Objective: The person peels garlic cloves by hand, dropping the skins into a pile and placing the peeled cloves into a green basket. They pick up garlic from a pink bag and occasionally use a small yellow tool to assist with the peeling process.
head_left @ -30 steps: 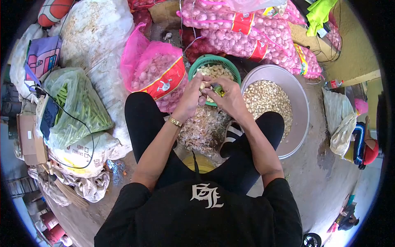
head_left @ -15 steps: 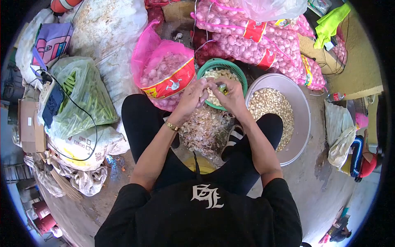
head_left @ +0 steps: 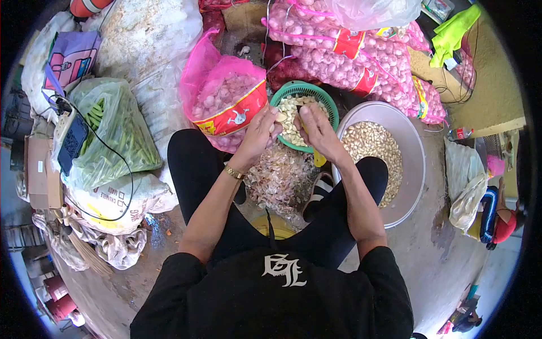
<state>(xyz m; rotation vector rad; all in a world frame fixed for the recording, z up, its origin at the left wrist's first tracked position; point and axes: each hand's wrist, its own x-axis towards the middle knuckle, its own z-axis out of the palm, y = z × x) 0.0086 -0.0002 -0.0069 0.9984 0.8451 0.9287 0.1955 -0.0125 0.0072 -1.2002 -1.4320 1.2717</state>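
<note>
My left hand (head_left: 257, 137) is closed around a pale garlic clove (head_left: 280, 117), whose end shows at the fingertips. In my right hand (head_left: 323, 135) is a small knife (head_left: 319, 160); its yellow handle sticks out below the palm, and most of the blade is hidden or too small to make out. Both hands are apart, over the near side of a green plastic basket (head_left: 334, 107) holding peeled cloves (head_left: 291, 107). Beneath them lies a heap of garlic skins (head_left: 279, 179). An open pink mesh bag of garlic bulbs (head_left: 226, 99) stands beside my left hand.
A wide pale basin (head_left: 416, 169) of unpeeled-looking cloves (head_left: 372, 150) sits by my right knee. Full mesh garlic sacks (head_left: 361, 62) are stacked at the back. On the left are a plastic bag of green vegetables (head_left: 116, 130) and white sacks (head_left: 141, 56).
My hands have moved apart from being together over the basket. The knife's yellow handle now shows below my right hand, and a clove shows at my left fingertips.
</note>
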